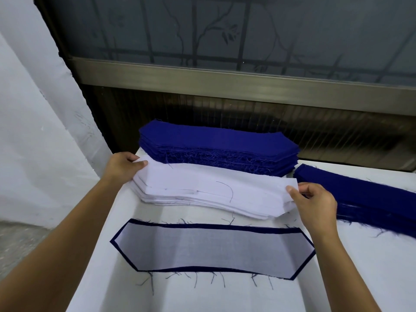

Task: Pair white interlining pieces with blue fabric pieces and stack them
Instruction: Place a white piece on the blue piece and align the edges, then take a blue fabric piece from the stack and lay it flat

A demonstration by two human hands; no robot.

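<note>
Hands: your left hand and right hand reach in from the bottom corners of the frame, forearms stretched forward, one at each end of the white interlining stack in mid-frame.
Fingers: your fingers pinch the top sheet's ends, probably so that one piece lifts flat without creasing.
Blue fabric stack: just behind the white one, upper centre, handy for pairing.
Second blue pile: right edge of the frame.
Finished pair: lower centre on the desk, interlining centred so a blue border shows all round.
</note>
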